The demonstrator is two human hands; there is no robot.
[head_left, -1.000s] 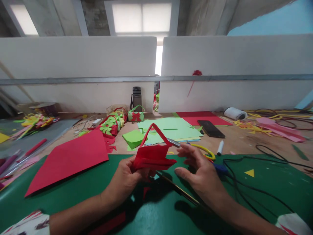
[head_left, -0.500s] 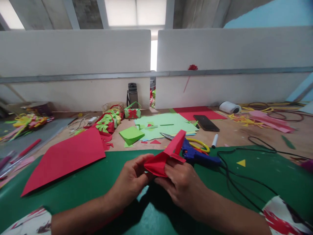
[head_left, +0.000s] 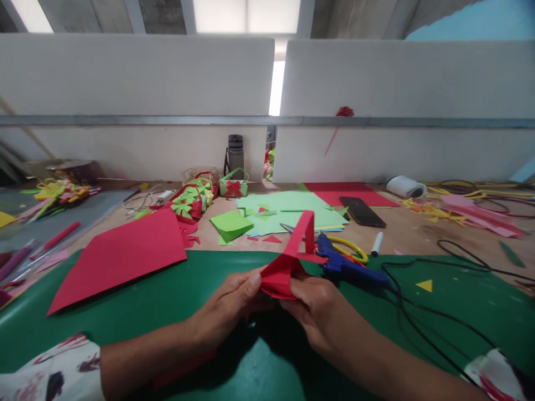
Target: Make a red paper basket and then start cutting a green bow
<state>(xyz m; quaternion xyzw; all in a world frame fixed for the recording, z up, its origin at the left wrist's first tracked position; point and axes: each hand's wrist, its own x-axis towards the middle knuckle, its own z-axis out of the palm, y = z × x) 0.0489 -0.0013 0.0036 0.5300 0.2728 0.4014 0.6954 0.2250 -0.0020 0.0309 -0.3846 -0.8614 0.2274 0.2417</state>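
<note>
Between my two hands is a small red paper basket, folded from card, with a strip handle rising from its top. My left hand pinches its left corner, thumb on top. From the other side, my right hand grips the lower right edge, and its fingertips are partly hidden behind the paper. Just beyond the basket lies a blue glue gun with yellow-handled scissors against it. A large red card sheet rests on the green mat to the left of my hands.
Behind the mat are pale green sheets, a folded green paper, a phone and a white marker. Finished green and red paper baskets stand near a bottle. A black cable trails across the right side.
My left thumb has moved onto the top of the basket's left corner. The basket has turned so its handle loop stands more upright. The whole view has shifted slightly.
</note>
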